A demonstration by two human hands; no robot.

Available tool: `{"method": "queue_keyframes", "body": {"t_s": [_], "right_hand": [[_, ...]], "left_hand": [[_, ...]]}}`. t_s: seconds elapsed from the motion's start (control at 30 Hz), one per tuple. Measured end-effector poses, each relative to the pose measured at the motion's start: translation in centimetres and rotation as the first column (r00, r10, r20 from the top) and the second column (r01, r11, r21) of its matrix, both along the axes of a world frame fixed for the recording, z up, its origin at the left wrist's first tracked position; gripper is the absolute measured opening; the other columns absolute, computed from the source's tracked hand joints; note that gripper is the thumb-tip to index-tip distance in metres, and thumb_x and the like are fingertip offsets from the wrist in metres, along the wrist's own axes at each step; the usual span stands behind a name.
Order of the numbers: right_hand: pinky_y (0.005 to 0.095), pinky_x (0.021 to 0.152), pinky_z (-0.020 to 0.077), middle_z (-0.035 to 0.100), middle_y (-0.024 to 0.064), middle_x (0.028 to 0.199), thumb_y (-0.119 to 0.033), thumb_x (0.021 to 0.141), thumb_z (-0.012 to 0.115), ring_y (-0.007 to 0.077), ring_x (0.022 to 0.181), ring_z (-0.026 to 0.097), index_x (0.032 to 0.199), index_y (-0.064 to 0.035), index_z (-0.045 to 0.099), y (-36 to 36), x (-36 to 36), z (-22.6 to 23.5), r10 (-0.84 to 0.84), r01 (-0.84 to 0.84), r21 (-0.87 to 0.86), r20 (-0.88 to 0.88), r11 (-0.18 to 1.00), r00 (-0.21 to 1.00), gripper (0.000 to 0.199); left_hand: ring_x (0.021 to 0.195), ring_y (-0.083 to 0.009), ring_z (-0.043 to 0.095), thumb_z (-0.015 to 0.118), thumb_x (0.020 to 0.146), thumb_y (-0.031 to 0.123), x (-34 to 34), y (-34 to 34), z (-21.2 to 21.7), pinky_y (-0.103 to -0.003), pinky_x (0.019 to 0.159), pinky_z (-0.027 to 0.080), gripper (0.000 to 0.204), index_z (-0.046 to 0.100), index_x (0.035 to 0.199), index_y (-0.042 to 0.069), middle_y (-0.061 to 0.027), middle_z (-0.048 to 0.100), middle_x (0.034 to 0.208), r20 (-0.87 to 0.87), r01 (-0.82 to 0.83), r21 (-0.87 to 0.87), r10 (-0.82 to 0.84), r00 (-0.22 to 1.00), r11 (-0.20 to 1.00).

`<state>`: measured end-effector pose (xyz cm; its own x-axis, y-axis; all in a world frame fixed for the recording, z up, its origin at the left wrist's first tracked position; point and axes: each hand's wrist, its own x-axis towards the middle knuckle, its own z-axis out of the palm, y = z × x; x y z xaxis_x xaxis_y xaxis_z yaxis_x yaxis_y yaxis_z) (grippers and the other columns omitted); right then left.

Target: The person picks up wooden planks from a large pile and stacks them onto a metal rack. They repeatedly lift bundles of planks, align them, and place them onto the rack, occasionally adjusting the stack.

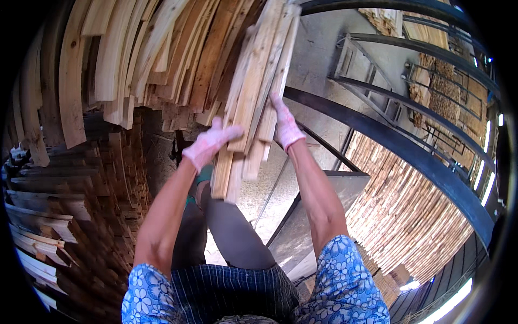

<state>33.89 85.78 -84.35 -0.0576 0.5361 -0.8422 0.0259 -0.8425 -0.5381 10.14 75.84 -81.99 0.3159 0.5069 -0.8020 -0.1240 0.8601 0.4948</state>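
A bundle of long wooden slats (258,81) is gripped between my two gloved hands, its near ends uneven and jutting toward my legs. My left hand (210,143), in a pinkish-white glove, presses the bundle's left side with its thumb over the top slat. On the right side, my right hand (287,123), in a similar glove, clasps the edge with its fingers partly hidden behind the wood. The bundle lies beside a large pile of loose boards (156,59), at the pile's right end. Whether its far part rests on something I cannot tell.
Dark stacked boards (81,216) stand at the left. A blue-black metal beam (399,137) curves across the right side, joined to a rack. Beyond it sits a big stack of slats (407,210). Grey concrete floor (318,48) shows at the top, with more wood piles at the upper right.
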Motion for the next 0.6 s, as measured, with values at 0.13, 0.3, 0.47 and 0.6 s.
{"method": "queue_keyframes", "body": {"t_s": [0.13,0.3,0.47,0.6], "right_hand": [[0.039,0.119,0.0357,0.039,0.0208,0.158,-0.059,0.087,0.075,0.0298,0.144,0.042,0.162,0.0003,0.009,-3.4,-2.3,7.5,0.051,-0.064,-0.076,-0.169,0.995,0.984,0.116],[0.0363,0.125,0.0159,0.018,0.0264,0.167,-0.065,0.086,0.071,0.0308,0.156,0.019,0.161,0.0031,-0.007,-5.0,-6.2,7.6,0.19,-0.209,0.063,0.226,0.976,0.955,0.128],[0.0431,0.123,0.0228,0.025,0.0261,0.165,-0.074,0.087,0.06,0.0347,0.153,0.025,0.164,-0.0054,0.003,-3.7,-4.7,16.8,0.249,-0.266,0.045,0.232,0.963,0.94,0.118],[0.0398,0.122,0.0248,0.03,0.0281,0.162,-0.076,0.09,0.056,0.0351,0.153,0.028,0.163,-0.0009,0.007,-4.6,-2.3,22.4,0.341,-0.367,0.049,0.267,0.929,0.901,0.116]], "left_hand": [[0.145,-0.0255,0.039,0.076,0.088,0.052,0.3,-6.5,-0.1,-0.037,0.119,0.033,0.103,0.025,0.158,-0.003,-0.0179,0.045,0.155,0.296,-0.22,-0.122,0.247,0.923,0.968],[0.128,-0.0237,0.058,0.073,0.088,0.061,-1.9,-3.3,4.3,-0.043,0.106,0.05,0.084,0.05,0.148,0.006,-0.0092,0.06,0.141,0.268,-0.311,-0.269,0.382,0.885,0.911],[0.114,-0.0218,0.065,0.073,0.091,0.054,0.4,-1.3,11.3,-0.039,0.097,0.056,0.085,0.04,0.149,0.001,-0.0145,0.061,0.13,0.266,-0.3,-0.216,0.351,0.898,0.929],[0.115,-0.0239,0.066,0.072,0.09,0.057,3.0,-3.0,17.5,-0.04,0.1,0.056,0.091,0.033,0.15,-0.001,-0.0169,0.061,0.131,0.341,-0.332,-0.234,0.397,0.852,0.914]]}}
